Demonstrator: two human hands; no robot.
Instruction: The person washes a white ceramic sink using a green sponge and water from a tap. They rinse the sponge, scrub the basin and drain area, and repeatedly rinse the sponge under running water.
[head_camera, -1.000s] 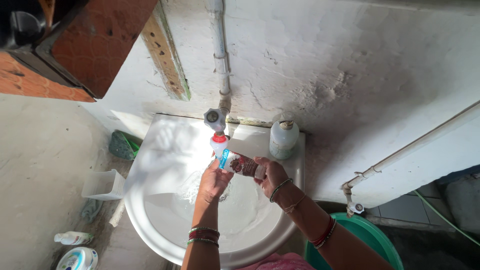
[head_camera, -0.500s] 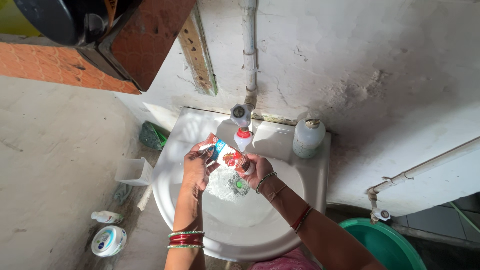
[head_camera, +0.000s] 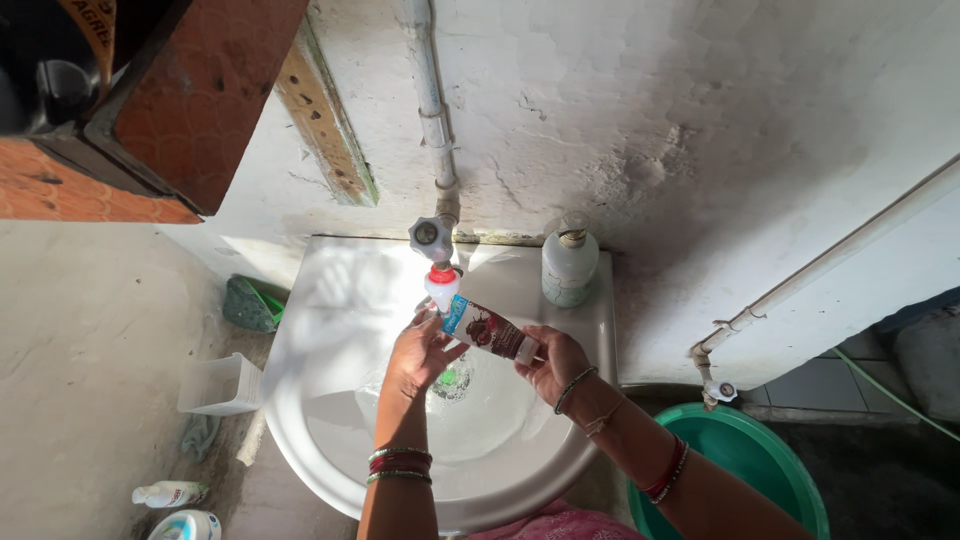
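Here's the tube (head_camera: 487, 329), a squeeze tube with a white shoulder and a red cap, held slantwise over the white basin (head_camera: 330, 420), cap end pointing up and left toward the tap (head_camera: 433, 238). The cap sits just below the tap's spout, very close to it; whether the two touch cannot be told. The right hand (head_camera: 553, 362) is wrapped around the tube's lower end, fingers closed on it. The left hand (head_camera: 420, 352) comes in from the left, palm and fingers curled against the tube near its neck, gripping it there too. Both wrists carry bangles, red and green on the left, red and thin metal ones on the right.

Below the hands, the drain (head_camera: 455, 381) shows in the wet bowl. On the basin's far right rim stands a white pump bottle (head_camera: 569, 263), upright against the rough plastered wall. A pipe (head_camera: 432, 100) runs up the wall above the tap. To the near right, a green bucket (head_camera: 745, 470). On the left, a green scrubber (head_camera: 248, 305), a white plastic container (head_camera: 220, 385) and a small white bottle (head_camera: 170, 493) lying down.
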